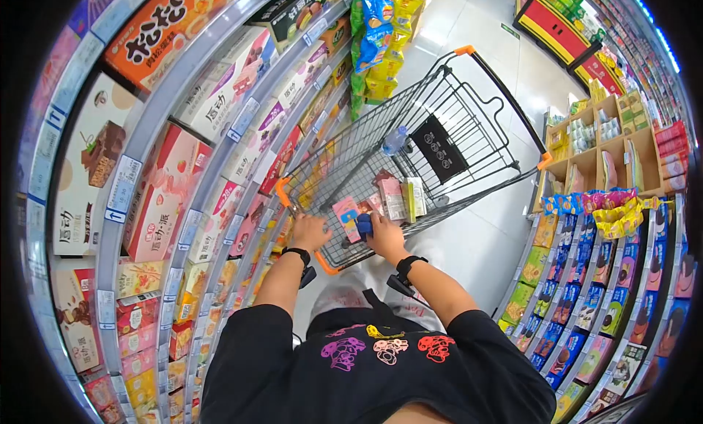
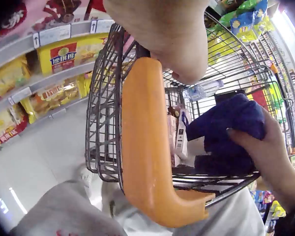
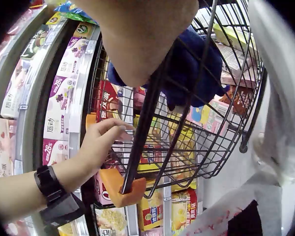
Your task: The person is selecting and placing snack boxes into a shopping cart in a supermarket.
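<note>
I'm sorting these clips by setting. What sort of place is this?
Very likely a supermarket aisle: a wire shopping cart, shelves of boxed snacks, and price labels along the shelf edges.

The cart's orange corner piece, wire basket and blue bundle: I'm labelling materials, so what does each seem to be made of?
Orange corner piece: probably moulded plastic, smooth with a slight sheen.
Wire basket: likely metal with a dark coating, judging by its slim, stiff bars.
Blue bundle: seems soft fabric, matt and creased; the exact fibre isn't clear.
</note>
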A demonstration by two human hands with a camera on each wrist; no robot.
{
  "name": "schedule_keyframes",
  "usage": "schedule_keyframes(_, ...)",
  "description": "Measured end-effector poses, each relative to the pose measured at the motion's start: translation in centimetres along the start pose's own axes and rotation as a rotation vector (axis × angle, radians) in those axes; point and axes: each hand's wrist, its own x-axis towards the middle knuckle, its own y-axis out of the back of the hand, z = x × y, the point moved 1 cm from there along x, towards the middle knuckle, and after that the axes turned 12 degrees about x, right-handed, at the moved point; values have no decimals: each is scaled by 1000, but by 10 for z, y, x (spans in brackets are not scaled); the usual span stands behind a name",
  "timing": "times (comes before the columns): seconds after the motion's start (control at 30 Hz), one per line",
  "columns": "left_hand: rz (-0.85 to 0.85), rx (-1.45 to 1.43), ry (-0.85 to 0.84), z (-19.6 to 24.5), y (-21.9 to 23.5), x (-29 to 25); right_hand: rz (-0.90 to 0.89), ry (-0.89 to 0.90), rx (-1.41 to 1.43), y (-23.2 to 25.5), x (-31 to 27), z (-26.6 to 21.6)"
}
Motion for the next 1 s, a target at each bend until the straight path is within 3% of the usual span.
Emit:
schedule_keyframes(0.1,-118,81,-17,6,9,7,31,12,-11,2,3,3)
schedule_keyframes(0.2,4,-58,42,33,32,-13,42,12,51,9,-5,6)
schedule_keyframes(0.23,-132,-199,76,39,31,-19,36,35,94,6,-11,9)
schedule_keyframes(0.3,49,-399,153,55,14,-48,18,112,150,6,2,13)
schedule_keyframes(0.33,202,-530,146,54,-36,-61,4,139,172,2,-1,18)
schedule_keyframes(0.37,245,-569,202,66,-37,-80,8,207,207,-2,-1,24)
schedule_keyframes(0.4,318,-410,155,74,-38,-100,-9,223,178,-4,0,29)
schedule_keyframes(0.43,-51,-674,374,87,-17,-117,9,250,162,-3,2,26)
schedule_keyframes(0.5,179,-374,196,111,-48,-146,5,311,291,9,-7,21)
schedule_keyframes(0.63,143,-402,199,135,-46,-166,74,391,373,-10,-22,16)
schedule_keyframes(0.7,139,-388,221,133,-18,-171,98,531,385,-3,-27,-14)
schedule_keyframes(0.83,330,-462,321,112,-7,-213,-17,645,533,15,-58,-100)
schedule_keyframes(0.93,239,-548,463,84,7,-271,-100,670,593,11,-97,-161)
schedule_keyframes(0.97,401,-555,476,73,-2,-293,-103,685,584,0,-110,-175)
schedule_keyframes(1.0,429,-567,513,64,-9,-319,-103,701,579,-13,-122,-193)
